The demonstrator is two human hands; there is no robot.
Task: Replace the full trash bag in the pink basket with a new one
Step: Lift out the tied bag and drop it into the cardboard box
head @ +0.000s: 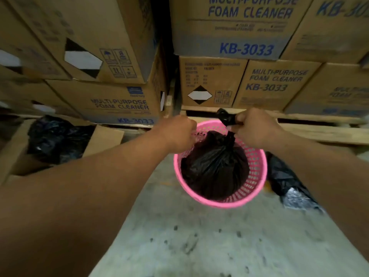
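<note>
A round pink mesh basket (257, 172) stands on the concrete floor at the middle of the view. Inside it sits a full black trash bag (213, 168), its top gathered into a twisted neck. My right hand (253, 128) is closed around that neck above the basket's far rim, and the bag's knotted end sticks out past my fingers. My left hand (177, 134) grips the basket's far left rim. A second black bag (287, 182) lies crumpled on the floor just right of the basket.
Stacked cardboard cartons (235, 27) of foam cleaner on wooden pallets (319, 132) rise close behind the basket. At the left, an open cardboard box (103, 140) holds more black plastic (54, 140). Bare stained concrete floor (219, 242) stretches toward me.
</note>
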